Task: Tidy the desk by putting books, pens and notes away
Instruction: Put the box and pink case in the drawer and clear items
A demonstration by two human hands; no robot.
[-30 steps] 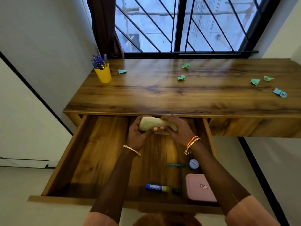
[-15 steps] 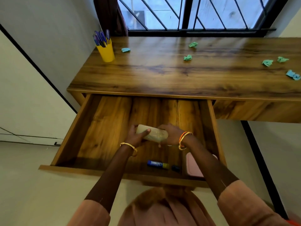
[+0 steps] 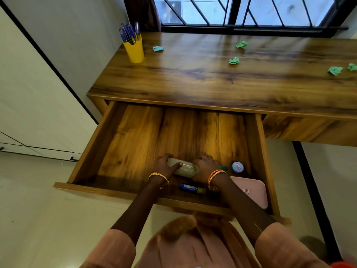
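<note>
Both hands hold a pale, roll-shaped bundle [image 3: 183, 168] low inside the open drawer [image 3: 135, 144], near its front edge at about 6 o'clock of the drawer floor; what the bundle is made of I cannot tell. The left hand [image 3: 164, 167] curls around its left end with the thumb laid over the top, and the right hand [image 3: 205, 168] wraps its right end. Judging by this, one item is just being put away, while much is left: crumpled green and blue notes [image 3: 234, 60] lie scattered over the counter [image 3: 193, 80] from 11 to 2 o'clock, well apart from each other. The pens [image 3: 128, 33] already stand in a yellow cup [image 3: 134, 51] at the counter's 10 o'clock corner. Beside the right hand, at 3 o'clock, sit a small round blue tin [image 3: 237, 167] and a pink case [image 3: 251, 190]; a blue marker [image 3: 190, 188] lies just in front of the bundle. These crowd the drawer's right front, so the bare left half looks the easier place for more.
</note>
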